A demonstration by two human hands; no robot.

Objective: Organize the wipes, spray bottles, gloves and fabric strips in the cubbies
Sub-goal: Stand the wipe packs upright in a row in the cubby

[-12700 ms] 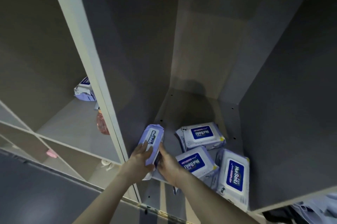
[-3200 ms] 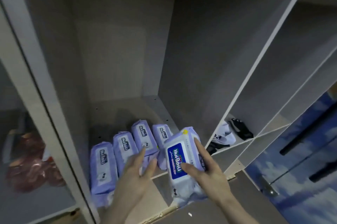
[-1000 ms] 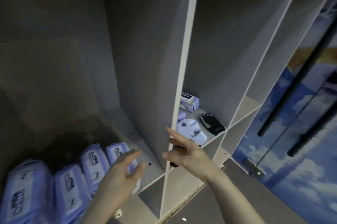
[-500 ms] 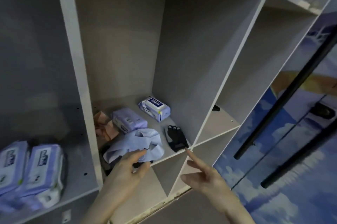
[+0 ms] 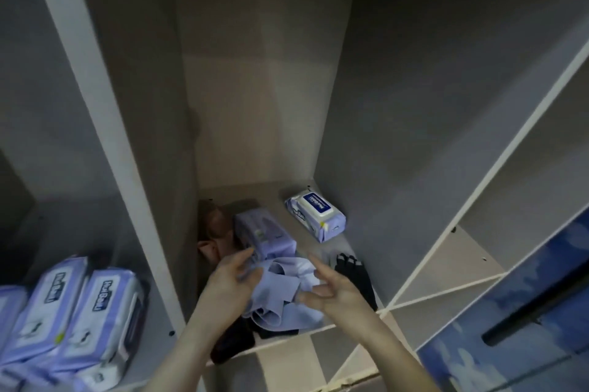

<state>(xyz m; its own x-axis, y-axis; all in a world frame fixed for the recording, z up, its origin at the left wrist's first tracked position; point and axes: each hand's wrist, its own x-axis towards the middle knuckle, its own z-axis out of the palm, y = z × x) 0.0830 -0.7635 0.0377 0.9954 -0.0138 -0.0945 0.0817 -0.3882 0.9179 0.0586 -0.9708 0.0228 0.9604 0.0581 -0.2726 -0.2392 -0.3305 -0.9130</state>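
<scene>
In the middle cubby lies a crumpled light-blue fabric strip [image 5: 283, 291]. My left hand [image 5: 231, 284] holds its left side, thumb over the cloth. My right hand [image 5: 333, 291] pinches its right edge with the index finger sticking out. Behind the cloth are two wipes packs, one label-up [image 5: 315, 214] at the back right and one turned over [image 5: 266, 233]. A black glove [image 5: 355, 278] lies at the right, partly behind my right hand. Brownish fabric [image 5: 213, 230] is bunched in the back-left corner. Several wipes packs [image 5: 79, 324] stand in a row in the left cubby.
A dark item [image 5: 231, 343] pokes out under the cloth at the cubby's front edge. White dividers [image 5: 105, 123] separate the cubbies. The right cubby's shelf [image 5: 455, 257] shows bare board. A blue patterned door with a black handle [image 5: 538, 305] is at the far right.
The view has swung from the left cubby with the wipes to the middle one. Both hands came in onto the light-blue fabric strip, which is now bunched up between them.
</scene>
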